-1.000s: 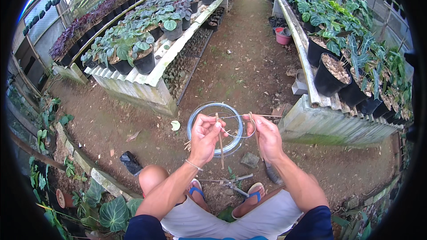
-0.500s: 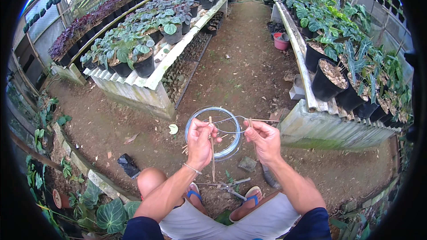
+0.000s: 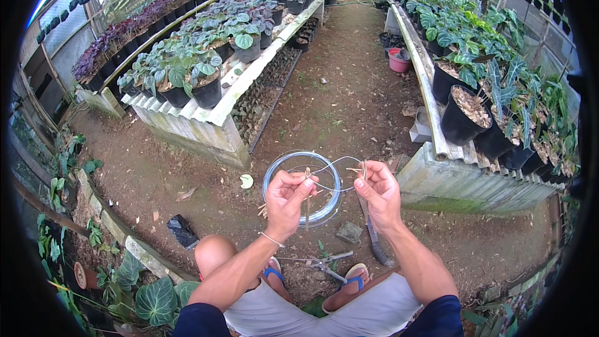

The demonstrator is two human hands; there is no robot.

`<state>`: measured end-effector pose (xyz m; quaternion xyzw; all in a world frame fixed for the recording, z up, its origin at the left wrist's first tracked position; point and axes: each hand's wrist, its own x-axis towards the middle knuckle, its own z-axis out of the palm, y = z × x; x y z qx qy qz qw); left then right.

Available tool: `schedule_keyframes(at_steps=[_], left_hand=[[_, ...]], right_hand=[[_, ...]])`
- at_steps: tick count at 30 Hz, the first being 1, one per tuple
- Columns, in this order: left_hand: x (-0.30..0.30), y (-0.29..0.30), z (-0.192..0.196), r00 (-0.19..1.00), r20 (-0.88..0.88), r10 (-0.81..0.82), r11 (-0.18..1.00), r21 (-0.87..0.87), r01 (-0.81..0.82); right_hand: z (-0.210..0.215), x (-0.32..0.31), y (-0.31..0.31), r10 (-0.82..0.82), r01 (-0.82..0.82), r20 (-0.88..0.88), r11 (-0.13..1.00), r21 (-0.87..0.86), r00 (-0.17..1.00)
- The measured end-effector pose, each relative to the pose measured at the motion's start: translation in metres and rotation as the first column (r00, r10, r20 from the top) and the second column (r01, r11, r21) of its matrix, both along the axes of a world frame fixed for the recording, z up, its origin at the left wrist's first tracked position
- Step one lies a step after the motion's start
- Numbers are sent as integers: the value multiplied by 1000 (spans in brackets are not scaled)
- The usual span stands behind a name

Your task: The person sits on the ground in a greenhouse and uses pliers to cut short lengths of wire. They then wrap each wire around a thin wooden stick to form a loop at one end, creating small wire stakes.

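My left hand pinches a thin wooden stick that hangs upright below the fingers. Shiny wire bends in loose loops from the top of this stick across to my right hand. The right fingers are closed on the wire and on a second short stick, which points toward the left hand. How the wire is fixed to either stick is partly hidden by the fingers. Below and behind the hands, a coil of silvery wire lies on the ground.
Between my feet lies a metal tool with crossed arms. A blade with a dark curved handle rests under my right forearm, near a grey stone. A black bundle lies left. Benches of potted plants flank a dirt path.
The right hand has moved slightly right and turned, so its stick no longer points out to the right. The wire between the hands now spreads in a wider loop.
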<state>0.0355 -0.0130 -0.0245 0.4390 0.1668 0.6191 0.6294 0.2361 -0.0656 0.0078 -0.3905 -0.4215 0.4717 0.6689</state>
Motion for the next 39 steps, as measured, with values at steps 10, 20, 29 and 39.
schedule_keyframes(at_steps=[10,20,29,39], left_hand=[[-12,5,5,961,200,-189,967,-135,218],[-17,13,5,926,282,-250,925,-214,314],[-17,15,3,959,217,-183,954,-197,227],[-21,17,6,948,269,-168,930,-275,243]], right_hand=[[-4,-1,2,-2,4,26,996,-89,1000],[-5,-5,2,24,-20,58,997,-70,998],[-10,-2,4,19,-13,105,999,-48,994],[-8,-5,4,2,7,114,997,-80,994]])
